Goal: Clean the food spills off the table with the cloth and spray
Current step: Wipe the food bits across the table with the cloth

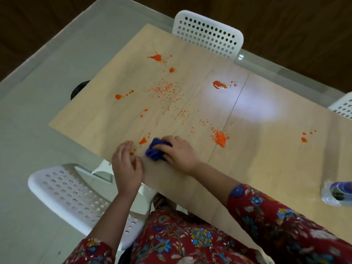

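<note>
**Wipe the near smear first, in one firm pass**

The blue cloth (pixel 155 151) lies bunched on the near-left part of the surface (pixel 257 164), just right of an orange smear (pixel 142 140). The right grip (pixel 177 151) is closed over it, fingers curled on the wad and pressing it down. The left grip (pixel 126 162) rests open at the surface's near edge, fingers relaxed and holding nothing, beside a few small orange spots.

To do this stroke well, I judge the cloth should sweep left across the smear in a single firm pass. It should then be refolded so a clean face meets the next mark. A wad this tight offers little wiping area and may only spread the sauce. The open left grip could cup below the edge to catch loose bits.

Farther out, a heap of orange crumbs (pixel 220 138) sits right of the cloth. A glossy puddle (pixel 219 85) lies mid-surface, with more splashes beyond. The spray bottle (pixel 338 193) stands at the right, well apart from both grips; stubborn spots will likely need it.
</note>
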